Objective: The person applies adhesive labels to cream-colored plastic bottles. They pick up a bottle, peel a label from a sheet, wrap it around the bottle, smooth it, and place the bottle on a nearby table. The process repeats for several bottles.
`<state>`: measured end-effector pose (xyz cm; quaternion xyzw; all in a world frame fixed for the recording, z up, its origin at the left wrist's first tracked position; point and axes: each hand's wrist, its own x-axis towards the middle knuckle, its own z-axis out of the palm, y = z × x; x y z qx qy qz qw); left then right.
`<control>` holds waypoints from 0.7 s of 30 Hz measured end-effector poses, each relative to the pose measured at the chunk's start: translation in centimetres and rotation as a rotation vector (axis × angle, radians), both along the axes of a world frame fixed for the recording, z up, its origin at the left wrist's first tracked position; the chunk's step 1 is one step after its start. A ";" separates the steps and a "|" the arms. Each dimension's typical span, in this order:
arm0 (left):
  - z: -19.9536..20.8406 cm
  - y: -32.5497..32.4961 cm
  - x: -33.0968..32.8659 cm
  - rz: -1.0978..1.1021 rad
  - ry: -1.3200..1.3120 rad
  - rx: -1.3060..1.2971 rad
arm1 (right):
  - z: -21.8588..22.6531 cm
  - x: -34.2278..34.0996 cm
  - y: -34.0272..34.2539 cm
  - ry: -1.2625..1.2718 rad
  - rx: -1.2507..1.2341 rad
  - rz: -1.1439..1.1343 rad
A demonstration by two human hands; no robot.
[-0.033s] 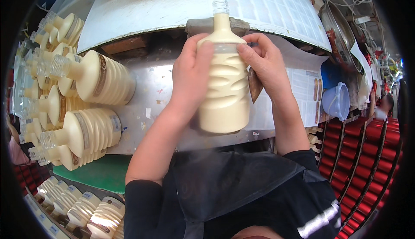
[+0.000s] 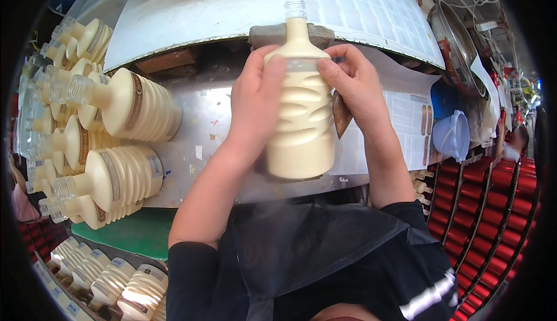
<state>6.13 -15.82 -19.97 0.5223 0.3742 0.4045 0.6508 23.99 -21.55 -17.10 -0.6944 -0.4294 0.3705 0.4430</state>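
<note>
A cream bottle [image 2: 303, 123] with wavy ridges and a clear threaded mouth lies before me, its neck pointing away over a grey wrapped support [image 2: 319, 33]. My left hand [image 2: 258, 89] is closed round the left side of its shoulder, slightly blurred. On the opposite side my right hand [image 2: 354, 77] grips the shoulder, its thumb pressing the end of a greyish see-through label strip [image 2: 303, 64]. Just beneath the right hand a brown pointed piece [image 2: 342, 115] shows beside the bottle; whether the hand touches it is hidden.
Similar cream bottles [image 2: 139, 106] with brown bands lie stacked at left. A raised white board [image 2: 232, 13] bears a translucent label sheet [image 2: 360, 13] and more bottles. Printed sheets [image 2: 397, 112] cover the table's right side. Further right are a lavender bucket [image 2: 451, 135] and racks of red cylinders [image 2: 487, 205].
</note>
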 end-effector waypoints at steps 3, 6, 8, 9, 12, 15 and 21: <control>0.1 0.0 0.0 -0.002 0.026 0.015 | -0.2 -0.2 0.0 0.028 0.007 -0.008; 0.3 -0.1 0.0 0.006 0.028 0.005 | -0.8 -0.4 0.0 0.063 0.030 -0.023; 0.5 -0.2 0.1 0.013 0.029 0.016 | -1.0 -0.3 0.0 0.102 0.092 -0.031; 0.6 -0.2 0.1 0.016 0.041 0.008 | -0.9 -0.1 0.0 0.078 0.061 -0.035; 0.9 -0.5 0.0 -0.002 -0.076 -0.050 | 0.4 0.7 0.0 0.143 0.069 -0.032; 0.8 -0.6 0.0 0.000 -0.164 -0.097 | 2.7 1.1 0.2 0.379 0.121 -0.140; -0.1 -0.1 0.2 0.010 0.031 0.034 | 3.1 -3.4 -0.8 -0.461 0.343 0.010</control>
